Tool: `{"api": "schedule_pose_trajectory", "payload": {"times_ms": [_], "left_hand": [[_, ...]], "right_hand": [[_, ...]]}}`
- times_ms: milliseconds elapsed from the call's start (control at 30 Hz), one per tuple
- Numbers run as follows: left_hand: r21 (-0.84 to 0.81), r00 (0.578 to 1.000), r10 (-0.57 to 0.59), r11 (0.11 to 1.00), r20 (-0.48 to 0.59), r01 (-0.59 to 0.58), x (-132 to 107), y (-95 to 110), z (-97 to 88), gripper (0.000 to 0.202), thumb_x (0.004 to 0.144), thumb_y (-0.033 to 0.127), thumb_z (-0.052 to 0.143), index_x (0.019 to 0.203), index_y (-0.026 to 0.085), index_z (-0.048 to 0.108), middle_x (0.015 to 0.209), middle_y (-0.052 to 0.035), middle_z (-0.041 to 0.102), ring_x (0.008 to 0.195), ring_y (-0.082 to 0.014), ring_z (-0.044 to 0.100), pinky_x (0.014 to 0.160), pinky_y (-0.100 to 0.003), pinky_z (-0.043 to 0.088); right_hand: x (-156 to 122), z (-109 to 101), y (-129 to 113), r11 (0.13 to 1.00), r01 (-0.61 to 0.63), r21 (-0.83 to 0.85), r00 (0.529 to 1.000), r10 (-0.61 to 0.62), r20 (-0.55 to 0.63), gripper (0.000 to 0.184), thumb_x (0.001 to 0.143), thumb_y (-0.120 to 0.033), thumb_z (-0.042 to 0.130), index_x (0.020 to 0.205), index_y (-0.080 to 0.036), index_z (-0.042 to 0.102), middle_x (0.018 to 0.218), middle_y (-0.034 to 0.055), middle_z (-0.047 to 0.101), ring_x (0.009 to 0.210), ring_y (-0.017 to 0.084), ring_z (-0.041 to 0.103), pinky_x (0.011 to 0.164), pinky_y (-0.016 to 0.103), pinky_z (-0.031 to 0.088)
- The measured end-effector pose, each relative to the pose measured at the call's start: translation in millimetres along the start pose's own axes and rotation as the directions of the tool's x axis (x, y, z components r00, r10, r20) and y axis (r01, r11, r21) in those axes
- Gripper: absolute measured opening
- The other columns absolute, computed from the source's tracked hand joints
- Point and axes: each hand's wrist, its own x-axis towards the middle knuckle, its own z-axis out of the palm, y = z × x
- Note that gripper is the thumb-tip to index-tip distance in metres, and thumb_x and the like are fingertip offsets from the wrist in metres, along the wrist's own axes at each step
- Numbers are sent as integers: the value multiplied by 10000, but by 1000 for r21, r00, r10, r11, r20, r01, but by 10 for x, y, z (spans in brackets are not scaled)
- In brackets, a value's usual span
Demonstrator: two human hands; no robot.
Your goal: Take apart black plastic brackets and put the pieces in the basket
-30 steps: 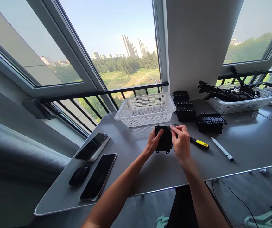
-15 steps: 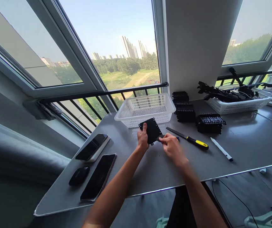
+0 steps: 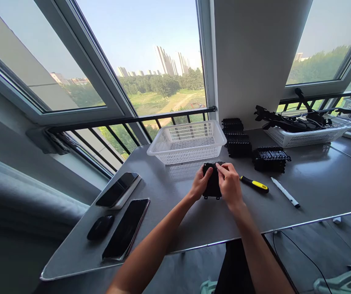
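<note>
In the head view, the black plate (image 3: pixel 212 185) is just below and right of the middle of the frame, above the grey table (image 3: pixel 169 220); whether it touches the tabletop cannot be told. The left hand (image 3: pixel 198 183) is closed on its left side, thumb over the face. The right hand (image 3: pixel 231 184) has its fingers curled and drawn together at the upper right edge; whether they pinch the plate or something small cannot be told.

Right of that hand lies a tool with a black and yellow handle (image 3: pixel 256 185), its far part hidden by the hand, then a white pen (image 3: pixel 285 192) near it. Above the hands, at mid-frame, stands a white basket (image 3: pixel 190 156), with black stacks (image 3: pixel 239 143) to its right and another black stack (image 3: pixel 270 160) farther right. A second basket (image 3: pixel 304 139) at the right of the frame holds black parts and cables. At lower left lie two phones (image 3: pixel 126 228) and a rounded black case (image 3: pixel 101 227).
</note>
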Motion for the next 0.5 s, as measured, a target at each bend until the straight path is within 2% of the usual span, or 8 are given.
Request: {"api": "schedule_pose_trajectory", "payload": {"times_ms": [100,233,400,500], "left_hand": [[10,999,22,1000,-33,-22,4,-20,-9,463,725,587,659,871,153,596,797,-17,647,735,-144,586,679,-247,463],[-104,994,-15,995,-110,4,59,-22,-70,500,726,635,628,872,158,589,755,-8,645,709,-142,605,659,-248,480],[-235,954,-75,972,-289,5,167,7,-215,549,691,653,650,927,160,589,758,-17,672,642,-156,641,606,-279,522],[-286,933,-146,957,-328,49,209,33,-289,547,677,637,678,942,167,589,750,-18,680,621,-163,651,591,-305,545]], "right_hand": [[-20,47,-23,1000,24,-8,995,-23,92,356,939,-173,403,1167,-178,677,985,101,607,896,199,604,835,321,503],[-34,63,-115,999,46,-19,975,-41,217,319,922,-142,439,1072,-188,717,914,72,616,786,164,602,752,275,492],[-85,86,-149,998,62,-18,918,-50,393,278,876,-88,507,922,-206,755,846,50,646,735,144,621,705,242,473],[-123,34,-157,998,57,-12,884,-45,465,274,834,-60,543,841,-220,766,829,53,673,757,154,641,712,244,478]]}}
